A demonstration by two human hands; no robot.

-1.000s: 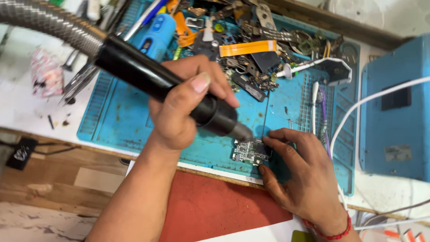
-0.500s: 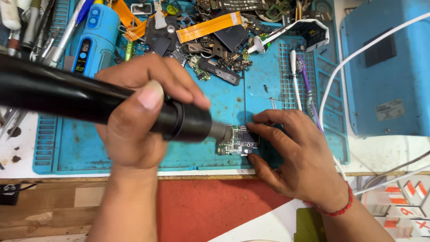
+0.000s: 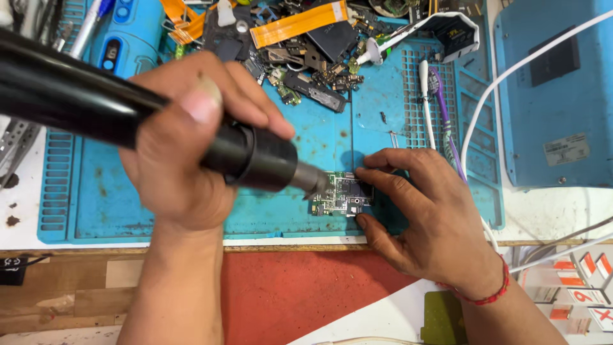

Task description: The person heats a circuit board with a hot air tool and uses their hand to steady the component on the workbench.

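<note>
The left hand (image 3: 185, 144) is wrapping closed around a black hot-air wand (image 3: 242, 153), its metal nozzle pointing at three o'clock onto a small circuit board (image 3: 341, 195). The right hand (image 3: 428, 217) is pinching the board's right edge between thumb and forefinger. The board is lying near the six o'clock edge of the blue work mat (image 3: 128, 204), with bare mat lying open toward nine o'clock. Loose parts (image 3: 313, 51) are crowding twelve o'clock. At three o'clock a blue box (image 3: 549, 96) is carrying a small pale rectangular label (image 3: 566, 149).
</note>
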